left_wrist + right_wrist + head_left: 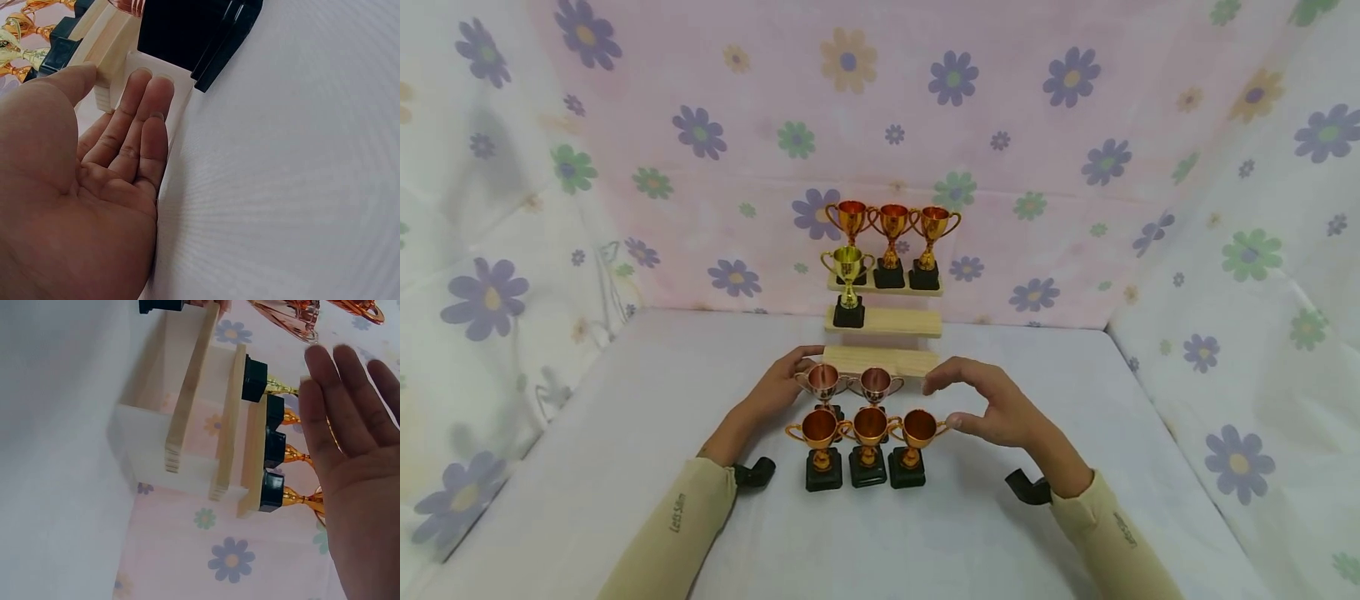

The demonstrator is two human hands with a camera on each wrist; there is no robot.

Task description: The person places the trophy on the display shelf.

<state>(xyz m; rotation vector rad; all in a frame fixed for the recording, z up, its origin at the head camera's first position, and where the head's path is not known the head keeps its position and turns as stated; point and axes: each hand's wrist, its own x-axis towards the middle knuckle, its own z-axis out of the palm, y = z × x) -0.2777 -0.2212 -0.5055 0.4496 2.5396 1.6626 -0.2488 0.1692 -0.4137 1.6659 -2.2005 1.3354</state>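
My left hand (778, 385) is beside the left end of the lowest wooden shelf (898, 361). In the left wrist view its thumb lies at the board's edge and the other fingers extend past the board's end. Spread fingers show on my right hand (992, 404), held over the table, thumb close to a handle of the right front trophy (920, 428). Two more orange-gold trophies, the middle one (870, 424) and the left one (819, 427), complete that row. Behind them stand two copper-pink trophies, left (823, 379) and right (876, 383). Neither hand holds a trophy.
The stepped stand's top shelf (887, 291) bears three orange-gold trophies (892, 222). One yellow-gold trophy (848, 265) stands at the left of the middle shelf (902, 322). White cloth (647, 400) covers the table, with flowered curtains (917, 142) behind and at both sides.
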